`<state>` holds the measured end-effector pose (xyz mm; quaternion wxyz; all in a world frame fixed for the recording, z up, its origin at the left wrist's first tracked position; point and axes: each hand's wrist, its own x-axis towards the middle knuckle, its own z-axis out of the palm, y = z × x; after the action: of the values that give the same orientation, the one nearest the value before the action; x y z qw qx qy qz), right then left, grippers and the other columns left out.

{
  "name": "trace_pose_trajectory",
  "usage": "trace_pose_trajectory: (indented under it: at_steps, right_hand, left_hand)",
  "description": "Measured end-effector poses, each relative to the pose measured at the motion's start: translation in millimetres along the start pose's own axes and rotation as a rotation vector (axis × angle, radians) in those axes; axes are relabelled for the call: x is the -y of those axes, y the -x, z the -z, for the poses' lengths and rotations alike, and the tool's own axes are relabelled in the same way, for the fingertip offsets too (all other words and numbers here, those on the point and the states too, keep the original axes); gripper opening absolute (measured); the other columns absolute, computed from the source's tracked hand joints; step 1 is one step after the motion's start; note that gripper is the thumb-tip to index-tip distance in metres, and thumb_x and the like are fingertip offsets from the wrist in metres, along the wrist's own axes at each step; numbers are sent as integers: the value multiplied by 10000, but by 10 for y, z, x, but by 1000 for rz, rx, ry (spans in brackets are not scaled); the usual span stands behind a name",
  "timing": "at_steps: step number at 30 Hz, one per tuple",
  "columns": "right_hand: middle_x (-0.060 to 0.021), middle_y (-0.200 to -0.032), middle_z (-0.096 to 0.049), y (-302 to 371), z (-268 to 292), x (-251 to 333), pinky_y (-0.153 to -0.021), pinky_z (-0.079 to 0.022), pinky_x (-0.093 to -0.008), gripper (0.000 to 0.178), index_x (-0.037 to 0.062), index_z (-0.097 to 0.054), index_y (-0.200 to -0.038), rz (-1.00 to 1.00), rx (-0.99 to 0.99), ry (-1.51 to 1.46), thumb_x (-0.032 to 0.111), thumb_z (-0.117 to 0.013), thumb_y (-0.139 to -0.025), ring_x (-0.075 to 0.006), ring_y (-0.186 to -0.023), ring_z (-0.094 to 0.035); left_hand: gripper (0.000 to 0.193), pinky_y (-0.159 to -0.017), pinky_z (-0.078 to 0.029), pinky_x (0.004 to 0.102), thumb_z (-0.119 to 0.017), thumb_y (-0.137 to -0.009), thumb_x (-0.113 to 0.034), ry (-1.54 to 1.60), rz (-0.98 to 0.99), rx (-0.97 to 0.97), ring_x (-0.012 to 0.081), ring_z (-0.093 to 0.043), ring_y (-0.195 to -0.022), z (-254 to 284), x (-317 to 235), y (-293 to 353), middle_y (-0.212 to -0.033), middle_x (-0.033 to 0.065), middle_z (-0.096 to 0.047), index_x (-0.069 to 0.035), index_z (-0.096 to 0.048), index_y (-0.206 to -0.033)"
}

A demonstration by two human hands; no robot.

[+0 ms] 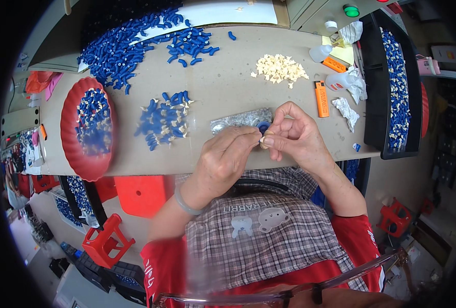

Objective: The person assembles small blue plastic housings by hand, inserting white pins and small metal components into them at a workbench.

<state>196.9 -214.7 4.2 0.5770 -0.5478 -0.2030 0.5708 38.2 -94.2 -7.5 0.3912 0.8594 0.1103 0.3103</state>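
My left hand (227, 154) and my right hand (296, 137) meet above the front edge of the table, fingertips pinched together. Between them a small pale piece (262, 140) shows, largely covered by the fingers. What the left fingers grip is hidden. Just behind the fingertips lies a flat grey metal block (238, 119), with a small round blue cup (263, 126) at its right end. Left of the hands, blue curved tubes with cream pieces on them (165, 119) lie in a loose group. A pile of small cream pieces (280, 69) sits farther back.
A red scalloped bowl (70, 128) of blue-and-cream parts stands at left. Loose blue tubes (117, 56) heap at the far left. Orange lighters (321, 99), small white bottles (340, 80) and crumpled tissue (346, 113) lie at right, beside a black tray (374, 92) of parts.
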Motion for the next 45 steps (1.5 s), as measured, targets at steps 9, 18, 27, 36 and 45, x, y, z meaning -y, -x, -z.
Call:
trace_pose_trajectory:
  at_steps: [9,18,27,36,45]
  right_hand:
    - [-85,-804,-674,30,-21,-73,-525,-503,-219,286,68,-452,-1018,40,-55,-47,-34,-691,-896,-103,-595,-628]
    - [-40,-757,-651,40,127,58,-562,-517,-230,165,41,-550,-1011,66,-58,179,14,-683,-917,-86,-640,-638]
    - [-105,-876,-654,-379,577,25,-662,-544,-382,130,24,-657,-934,518,-457,1139,64,-723,-830,-288,-729,-670]
    - [-128,-862,-645,-465,661,47,-659,-529,-420,110,22,-641,-900,549,-475,1253,77,-711,-836,-342,-744,-656]
    - [-66,-808,-651,-290,604,179,-607,-506,-293,85,1,-640,-928,288,-327,892,-4,-684,-856,-159,-667,-635]
  left_hand:
    - [161,-721,-606,344,-711,-780,108,-39,-14,-27,296,-726,-834,-69,-36,3,-923,164,-719,43,-677,-924]
    - [179,-705,-596,334,-716,-790,90,46,30,27,283,-724,-819,-6,6,-21,-930,152,-723,25,-686,-954]
    - [213,-760,-545,357,-676,-817,65,-645,192,-32,285,-679,-865,815,378,75,-965,114,-719,-12,-698,-1013]
    - [241,-787,-533,404,-647,-796,5,-690,122,-119,297,-655,-911,890,504,-307,-1013,98,-690,-56,-706,-1020]
    - [176,-748,-543,391,-678,-803,-36,-667,9,50,289,-638,-904,524,970,-713,-917,92,-636,-41,-703,-977]
